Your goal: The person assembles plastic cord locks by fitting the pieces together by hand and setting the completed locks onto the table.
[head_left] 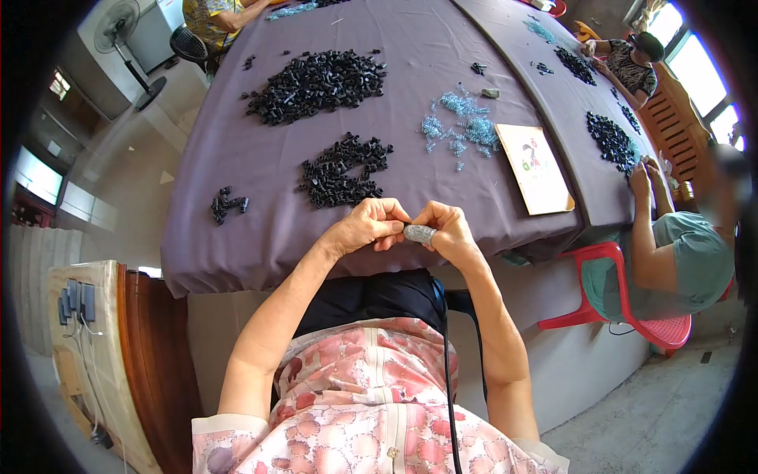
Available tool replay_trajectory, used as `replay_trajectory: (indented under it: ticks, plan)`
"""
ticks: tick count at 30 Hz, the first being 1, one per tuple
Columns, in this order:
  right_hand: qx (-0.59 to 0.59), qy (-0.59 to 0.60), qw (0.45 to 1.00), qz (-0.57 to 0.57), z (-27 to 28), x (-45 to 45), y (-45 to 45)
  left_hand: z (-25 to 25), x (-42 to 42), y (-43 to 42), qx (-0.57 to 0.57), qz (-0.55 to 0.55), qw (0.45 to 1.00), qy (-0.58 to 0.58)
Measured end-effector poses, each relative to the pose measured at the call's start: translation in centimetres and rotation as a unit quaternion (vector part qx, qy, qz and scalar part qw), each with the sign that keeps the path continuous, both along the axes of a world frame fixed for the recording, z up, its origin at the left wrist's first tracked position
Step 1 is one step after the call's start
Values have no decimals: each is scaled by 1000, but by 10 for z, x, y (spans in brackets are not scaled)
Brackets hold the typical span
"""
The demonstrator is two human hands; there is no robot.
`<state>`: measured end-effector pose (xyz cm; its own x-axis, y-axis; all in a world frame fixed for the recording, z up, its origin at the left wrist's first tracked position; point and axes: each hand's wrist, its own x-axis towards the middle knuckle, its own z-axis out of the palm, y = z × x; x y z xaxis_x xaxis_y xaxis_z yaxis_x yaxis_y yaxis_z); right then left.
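Observation:
At the near edge of the purple-grey tablecloth (pixel 260 174), my left hand (pixel 371 225) and my right hand (pixel 444 229) meet at their fingertips. Between them is a small black piece (pixel 407 225), pinched by my left fingers. A silvery-grey wrap (pixel 418 234) goes around a finger of my right hand, whose fingertips are closed at the same piece; how much each holds is hard to tell. Just beyond my hands lies a pile of small black parts (pixel 343 170). Clear bluish springs or coils (pixel 474 129) are scattered beyond, to the right.
A larger black pile (pixel 320 83) is farther back, and a few black parts (pixel 229 204) lie left. A printed booklet (pixel 534 170) rests at right. A person in green (pixel 683 253) sits right on a red chair (pixel 600 292); other people sit farther off. A fan (pixel 118 28) stands left.

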<state>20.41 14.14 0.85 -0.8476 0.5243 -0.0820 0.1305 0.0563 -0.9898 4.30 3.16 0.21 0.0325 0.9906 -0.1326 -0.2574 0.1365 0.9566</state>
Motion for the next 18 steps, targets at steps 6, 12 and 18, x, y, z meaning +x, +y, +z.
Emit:
replay_trajectory:
  ticks: [6,12,18]
  plan:
    - [57,-73,996,-5,13,0,-4,-1,6,-2,10,24,998,64]
    - [84,-80,993,-21,11,-1,-7,2,10,-2,-5,32,995,93]
    - [28,-3,999,-37,-2,-5,-10,1,8,-2,-3,52,997,51]
